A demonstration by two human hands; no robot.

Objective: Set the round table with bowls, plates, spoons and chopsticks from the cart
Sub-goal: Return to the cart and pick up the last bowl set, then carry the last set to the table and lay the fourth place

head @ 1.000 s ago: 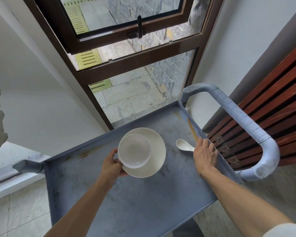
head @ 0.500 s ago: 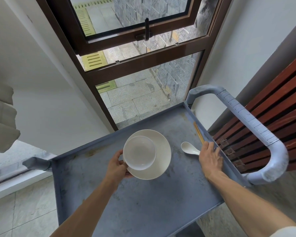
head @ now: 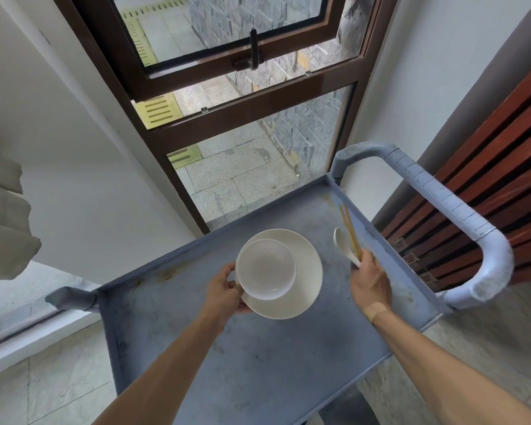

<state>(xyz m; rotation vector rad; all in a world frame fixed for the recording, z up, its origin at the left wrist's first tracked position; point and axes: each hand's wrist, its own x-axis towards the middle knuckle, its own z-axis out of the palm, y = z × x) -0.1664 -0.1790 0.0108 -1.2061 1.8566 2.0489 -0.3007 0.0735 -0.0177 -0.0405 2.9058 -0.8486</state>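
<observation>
Over the grey cart [head: 258,378]: left hand [head: 224,288] fingers clamped on the plate's [head: 307,277] rim, bowl [head: 265,268] sitting on it; right hand [head: 370,279] fingers closed around spoon [head: 342,243] and chopsticks [head: 350,231] together.

Left hand [head: 224,285] holds plate [head: 304,271] and bowl [head: 265,268]; right hand [head: 370,279] grips spoon [head: 342,242], chopsticks [head: 350,230].

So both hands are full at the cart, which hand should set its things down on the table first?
Probably the left hand: it grips the plate with the bowl stacked on it, the base of a setting. The right hand pinches the spoon and chopsticks, which go alongside.
</observation>
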